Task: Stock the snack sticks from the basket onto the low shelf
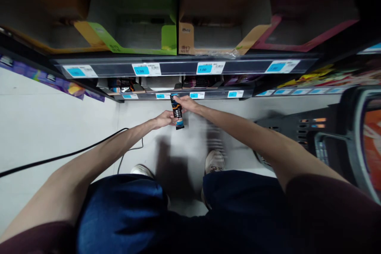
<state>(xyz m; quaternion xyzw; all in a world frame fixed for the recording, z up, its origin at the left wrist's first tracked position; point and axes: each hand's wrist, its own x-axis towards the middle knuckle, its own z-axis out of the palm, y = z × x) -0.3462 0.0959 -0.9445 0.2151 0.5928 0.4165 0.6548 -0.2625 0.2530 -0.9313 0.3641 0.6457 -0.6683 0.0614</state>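
Holding a small black packet [177, 111], printed in orange, blue and white, nearly upright between both hands and over the pale floor [74, 119]; grasping its lower part in the fingers of the left hand [163, 120], and its upper end in the fingers of the right hand [188, 104]; seen with its top overlapping the edge of the lower shelf [147, 96], but too hard to judge as touching or apart; facing an upper shelf [178, 66] jutting out above, hiding much of the lower one, and bearing open-fronted boxes [169, 39] over price tags [145, 69]; flanked by purple packages [44, 75] at far left, a black cable [59, 156] along the left forearm, a dark slotted container [285, 127] beside the right forearm, and yellow and red goods [321, 73] beyond; standing in pale shoes [214, 161].
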